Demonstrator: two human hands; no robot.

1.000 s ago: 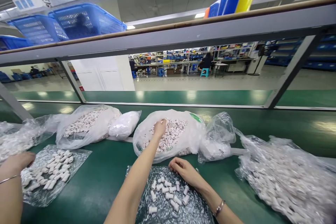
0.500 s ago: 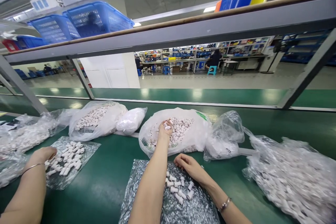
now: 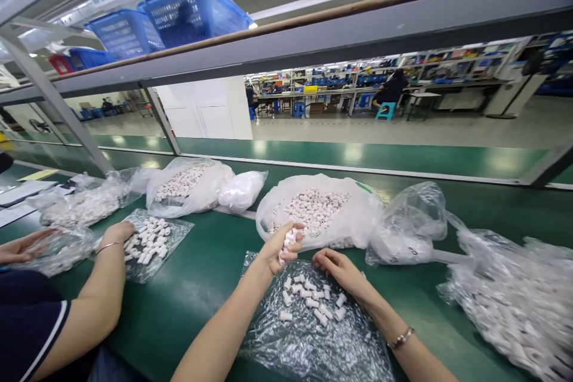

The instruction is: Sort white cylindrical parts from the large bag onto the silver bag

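Note:
My left hand [image 3: 283, 249] is palm up with its fingers curled round several small white parts, over the near edge of a wide white bag [image 3: 273, 203] filled with small whitish parts. Beside it on the right, my right hand [image 3: 335, 265] rests at the far edge of a clear plastic sheet [image 3: 353, 343], its fingers bent together; whether anything is between the fingertips is too small to tell. On that sheet lie several white cylindrical parts [image 3: 312, 301], some on their sides, below both hands.
At the left a co-worker's hands and arm [image 3: 107, 286] are by another sheet of white parts [image 3: 150, 242]. Clear bags of parts [image 3: 514, 304] stand at the right. Blue baskets [image 3: 197, 12] sit on a shelf beam [image 3: 313, 42] above the green table [image 3: 179, 322].
My left hand has come back from inside the white bag toward me, carrying white parts. My right hand has stayed by the sheet's far edge. The view has swung left, showing more of the co-worker.

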